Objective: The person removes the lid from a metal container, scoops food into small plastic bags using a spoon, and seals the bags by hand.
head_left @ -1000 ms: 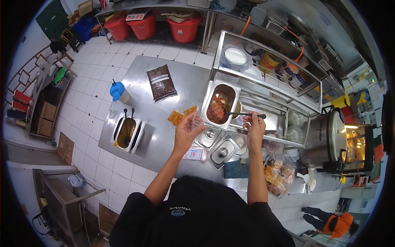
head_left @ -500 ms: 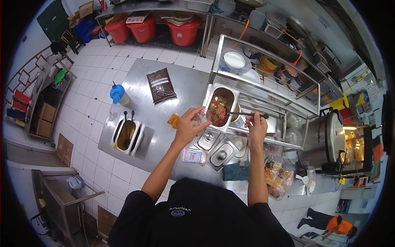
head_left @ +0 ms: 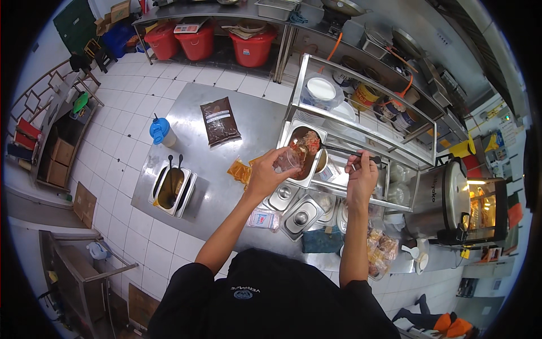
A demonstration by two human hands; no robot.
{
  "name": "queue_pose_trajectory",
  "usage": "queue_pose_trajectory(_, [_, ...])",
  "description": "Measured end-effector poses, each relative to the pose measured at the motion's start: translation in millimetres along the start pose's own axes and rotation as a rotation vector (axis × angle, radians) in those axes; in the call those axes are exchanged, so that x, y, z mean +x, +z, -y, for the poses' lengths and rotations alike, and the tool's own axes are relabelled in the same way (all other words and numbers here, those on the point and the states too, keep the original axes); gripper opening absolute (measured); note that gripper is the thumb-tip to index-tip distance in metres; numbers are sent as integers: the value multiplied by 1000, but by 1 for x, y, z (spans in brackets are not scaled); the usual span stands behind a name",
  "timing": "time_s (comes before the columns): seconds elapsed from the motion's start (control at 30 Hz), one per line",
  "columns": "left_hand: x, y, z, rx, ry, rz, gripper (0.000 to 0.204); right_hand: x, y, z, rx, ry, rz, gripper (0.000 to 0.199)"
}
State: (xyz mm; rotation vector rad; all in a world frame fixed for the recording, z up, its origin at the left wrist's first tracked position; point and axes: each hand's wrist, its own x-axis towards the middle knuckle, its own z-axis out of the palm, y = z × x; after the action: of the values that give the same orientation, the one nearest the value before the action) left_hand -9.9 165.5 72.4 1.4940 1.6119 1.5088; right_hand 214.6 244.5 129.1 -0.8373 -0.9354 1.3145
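- Left hand (head_left: pixel 265 176): closed around a small clear plastic bag (head_left: pixel 287 161), held at the near rim of the steel pan of red sauce (head_left: pixel 305 151).
- Right hand (head_left: pixel 361 175): gripping a dark ladle handle (head_left: pixel 344 152) reaching into that pan.
- Progress: bag looks barely filled; ladling remains.
- Far left: dark pouch (head_left: pixel 220 120), untouched.

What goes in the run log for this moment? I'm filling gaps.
left hand: holds clear bag at food pan | right hand: grips ladle handle | sauce packets on table
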Motion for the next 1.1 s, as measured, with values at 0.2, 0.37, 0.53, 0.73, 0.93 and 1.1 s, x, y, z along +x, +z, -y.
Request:
queue_pose_trajectory(0.2, [2, 2, -2, -1, 12, -15, 61, -4, 8, 9, 34, 4, 20, 25])
queue_pose_trajectory(0.37, [0, 6, 1, -70, -32, -17, 62, -8, 10, 3, 22, 5, 47, 25])
queue_pose_trajectory(0.53, [-1, 7, -1, -89, -19, -58, 63, -17, 5, -10, 31, 43, 56, 24])
queue_pose_trajectory(0.73, [-1, 5, -4, -83, -20, -38, 61, -20, 5, -9, -102, -13, 45, 24])
queue_pose_trajectory(0.93, [-1, 8, -2, -93, 7, -55, 56, -30, 16, 3, -415, -194, 110, 26])
queue_pose_trajectory(1.1, [-1, 11, 2, -70, -8, -68, 56, -37, 25, 7, -588, -272, 218, 24])
